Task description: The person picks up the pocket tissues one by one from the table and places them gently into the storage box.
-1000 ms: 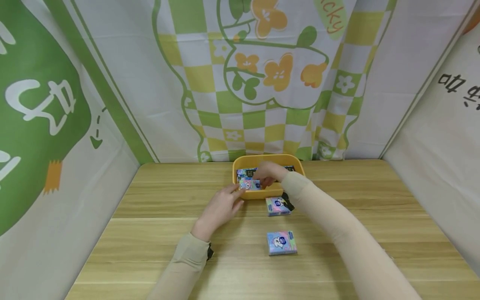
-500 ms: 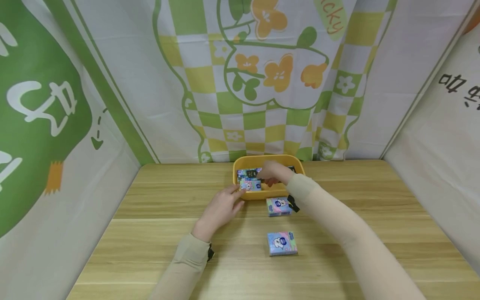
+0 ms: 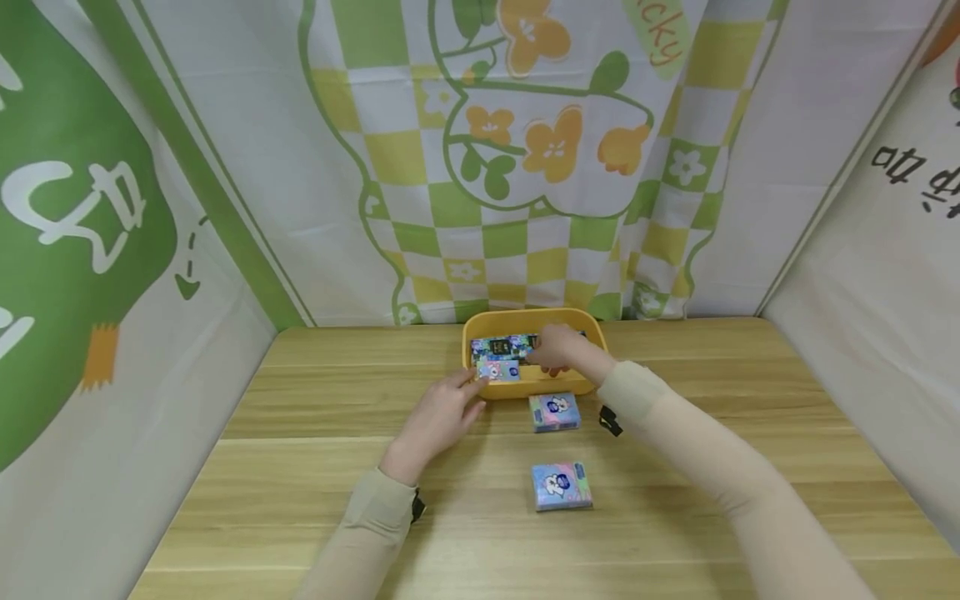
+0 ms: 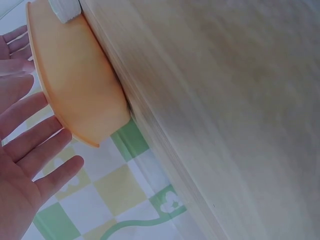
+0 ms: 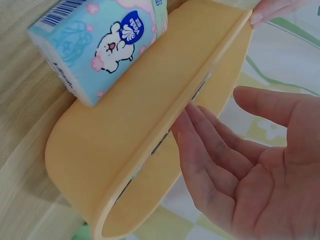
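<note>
While behind right hand (image 3: 562, 346), packs (image 3: 517, 347) part-hidden

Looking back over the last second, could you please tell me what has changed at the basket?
The right hand has moved rightward over the yellow basket, uncovering more of the dark packs inside. The left hand stays at the near left rim, and both packs in front lie as before.
</note>
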`<state>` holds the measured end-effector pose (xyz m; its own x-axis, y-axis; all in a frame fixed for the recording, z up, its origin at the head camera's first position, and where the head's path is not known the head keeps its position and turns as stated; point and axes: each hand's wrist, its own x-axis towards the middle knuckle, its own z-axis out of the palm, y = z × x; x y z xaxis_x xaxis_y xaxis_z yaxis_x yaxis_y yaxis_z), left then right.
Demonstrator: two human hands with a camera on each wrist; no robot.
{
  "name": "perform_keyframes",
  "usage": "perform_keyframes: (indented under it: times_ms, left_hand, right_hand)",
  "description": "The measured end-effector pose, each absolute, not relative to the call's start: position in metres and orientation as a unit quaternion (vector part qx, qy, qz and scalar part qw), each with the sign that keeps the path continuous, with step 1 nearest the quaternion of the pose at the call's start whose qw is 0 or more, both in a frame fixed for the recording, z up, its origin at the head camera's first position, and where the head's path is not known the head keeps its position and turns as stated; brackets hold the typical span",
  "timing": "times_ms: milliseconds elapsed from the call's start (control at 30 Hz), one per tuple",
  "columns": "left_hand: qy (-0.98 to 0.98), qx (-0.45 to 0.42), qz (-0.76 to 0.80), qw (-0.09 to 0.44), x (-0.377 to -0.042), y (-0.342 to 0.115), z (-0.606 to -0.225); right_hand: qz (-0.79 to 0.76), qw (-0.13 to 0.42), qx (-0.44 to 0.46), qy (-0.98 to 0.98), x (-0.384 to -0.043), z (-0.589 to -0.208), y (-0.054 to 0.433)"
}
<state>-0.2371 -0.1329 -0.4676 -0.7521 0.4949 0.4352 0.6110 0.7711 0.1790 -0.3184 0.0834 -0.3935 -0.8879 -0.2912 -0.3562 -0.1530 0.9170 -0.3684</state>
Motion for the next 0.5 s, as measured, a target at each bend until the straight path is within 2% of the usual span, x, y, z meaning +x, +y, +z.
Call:
perform_keyframes:
  times_ms: [500]
  left_hand:
    - [-0.919, -0.305, -0.159, 0.191, -0.238, -0.131, -0.468]
  right_hand:
    - [-0.179, 0.169, -0.114, 0.963, -0.301, -0.39, 0.099]
